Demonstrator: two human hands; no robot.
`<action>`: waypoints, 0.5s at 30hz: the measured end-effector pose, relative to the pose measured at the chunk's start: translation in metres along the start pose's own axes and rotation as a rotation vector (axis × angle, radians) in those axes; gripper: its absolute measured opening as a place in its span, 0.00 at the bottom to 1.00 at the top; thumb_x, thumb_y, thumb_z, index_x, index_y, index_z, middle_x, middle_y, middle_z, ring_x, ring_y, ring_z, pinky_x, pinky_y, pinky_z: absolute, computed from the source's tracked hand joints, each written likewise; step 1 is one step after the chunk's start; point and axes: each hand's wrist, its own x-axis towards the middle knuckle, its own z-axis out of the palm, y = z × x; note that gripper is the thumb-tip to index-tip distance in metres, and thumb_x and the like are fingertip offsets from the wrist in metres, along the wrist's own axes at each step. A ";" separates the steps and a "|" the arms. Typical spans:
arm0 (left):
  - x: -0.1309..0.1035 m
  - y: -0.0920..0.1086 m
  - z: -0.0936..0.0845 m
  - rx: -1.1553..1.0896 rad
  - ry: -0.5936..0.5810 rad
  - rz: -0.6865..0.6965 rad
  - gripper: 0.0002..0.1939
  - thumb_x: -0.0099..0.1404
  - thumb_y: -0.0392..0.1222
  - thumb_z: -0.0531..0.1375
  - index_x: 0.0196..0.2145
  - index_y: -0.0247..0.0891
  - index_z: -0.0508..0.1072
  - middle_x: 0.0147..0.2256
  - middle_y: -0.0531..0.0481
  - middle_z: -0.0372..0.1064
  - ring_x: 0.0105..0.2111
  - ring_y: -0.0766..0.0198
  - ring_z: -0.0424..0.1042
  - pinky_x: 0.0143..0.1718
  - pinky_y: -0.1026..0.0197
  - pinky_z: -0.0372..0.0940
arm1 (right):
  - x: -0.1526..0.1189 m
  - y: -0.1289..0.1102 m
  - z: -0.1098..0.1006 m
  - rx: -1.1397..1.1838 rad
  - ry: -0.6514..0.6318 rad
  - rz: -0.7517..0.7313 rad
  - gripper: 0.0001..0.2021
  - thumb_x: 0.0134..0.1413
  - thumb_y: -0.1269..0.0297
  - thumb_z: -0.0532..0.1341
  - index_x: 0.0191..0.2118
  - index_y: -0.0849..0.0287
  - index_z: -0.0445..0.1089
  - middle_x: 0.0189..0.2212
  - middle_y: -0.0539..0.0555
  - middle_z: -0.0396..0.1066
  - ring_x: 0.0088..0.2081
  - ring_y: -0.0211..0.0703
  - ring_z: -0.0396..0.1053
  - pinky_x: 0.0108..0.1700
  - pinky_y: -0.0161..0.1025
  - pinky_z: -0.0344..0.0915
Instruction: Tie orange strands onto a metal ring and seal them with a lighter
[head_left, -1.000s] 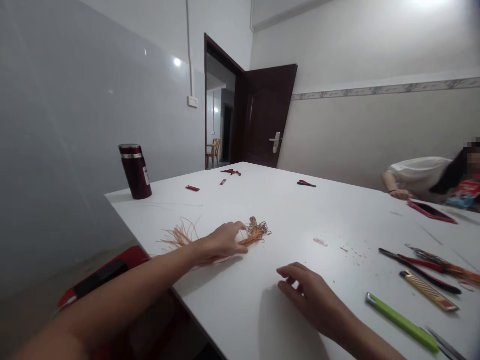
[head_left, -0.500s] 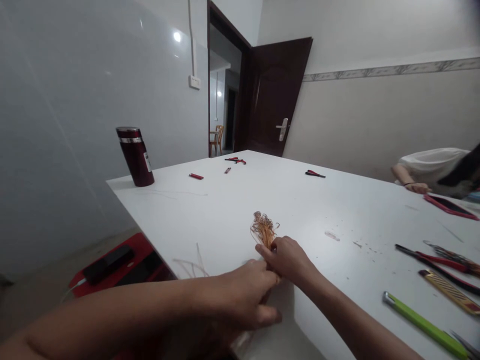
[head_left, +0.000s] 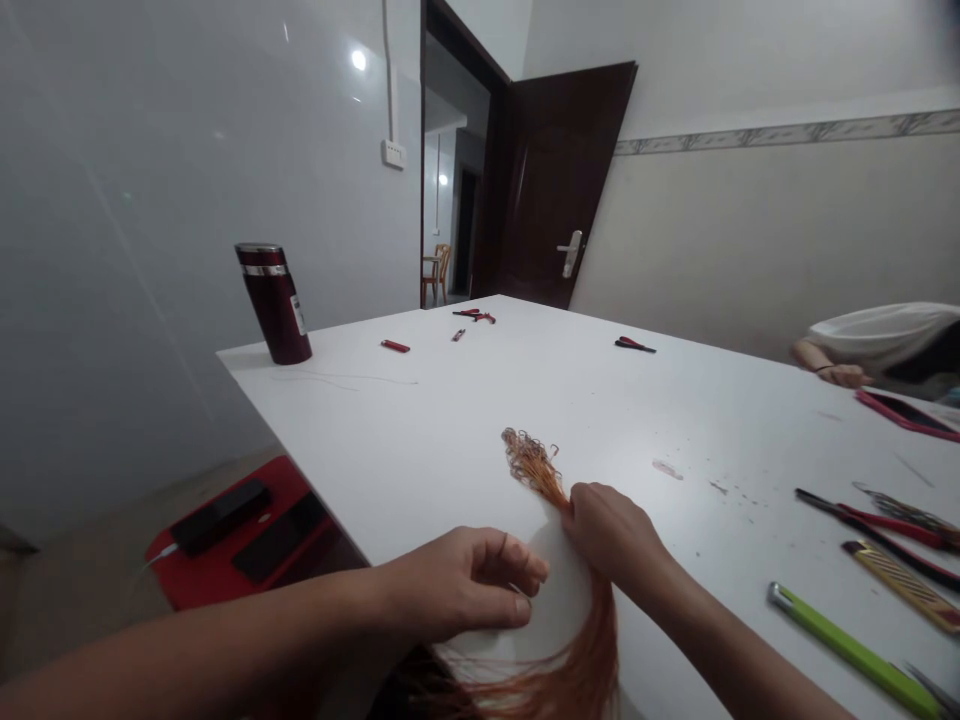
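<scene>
My right hand (head_left: 611, 525) is closed around a bundle of thin copper-coloured strands (head_left: 541, 474). Curled, hook-like ends show beyond the thumb side, lying on or just above the white table (head_left: 420, 450). Below the fist, the loose length of the bundle hangs down and bends left toward the table's near edge, where it leaves the view. My left hand (head_left: 469, 582) is just left of the bundle, fingers curved and thumb apart, with nothing between them. Whether the strands are wire or thread is hard to tell.
Pliers (head_left: 877, 520), a yellow-striped cutter (head_left: 900, 585) and a green pen-like tool (head_left: 847, 640) lie at right. A dark red tumbler (head_left: 276, 310) stands far left. Red-handled tools (head_left: 476, 316) lie at the back. Another person's hand (head_left: 844, 375) rests near a red-edged phone (head_left: 907, 412).
My left hand has moved away from my right hand and opened. My right hand has shifted slightly right, fist now wrapped round the strands, and their long hanging part has come into view.
</scene>
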 end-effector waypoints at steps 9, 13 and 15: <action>0.015 -0.005 0.030 -0.488 0.035 -0.123 0.14 0.45 0.25 0.60 0.33 0.32 0.68 0.24 0.55 0.61 0.25 0.70 0.66 0.31 0.66 0.58 | -0.011 0.009 0.005 0.153 -0.004 0.015 0.06 0.49 0.76 0.51 0.28 0.65 0.65 0.29 0.64 0.70 0.31 0.49 0.67 0.30 0.40 0.52; 0.029 -0.008 0.040 -0.569 0.068 -0.148 0.09 0.50 0.29 0.59 0.32 0.33 0.66 0.27 0.50 0.64 0.26 0.67 0.68 0.34 0.64 0.59 | -0.018 0.022 0.000 0.423 -0.058 0.074 0.07 0.50 0.71 0.50 0.23 0.59 0.59 0.23 0.56 0.68 0.25 0.43 0.65 0.26 0.37 0.54; 0.039 -0.010 0.044 -0.600 0.081 -0.174 0.03 0.54 0.33 0.57 0.29 0.32 0.67 0.28 0.48 0.65 0.27 0.66 0.68 0.36 0.63 0.60 | -0.023 0.028 -0.001 0.597 -0.092 0.096 0.09 0.52 0.69 0.47 0.23 0.58 0.58 0.21 0.53 0.67 0.24 0.39 0.64 0.25 0.35 0.56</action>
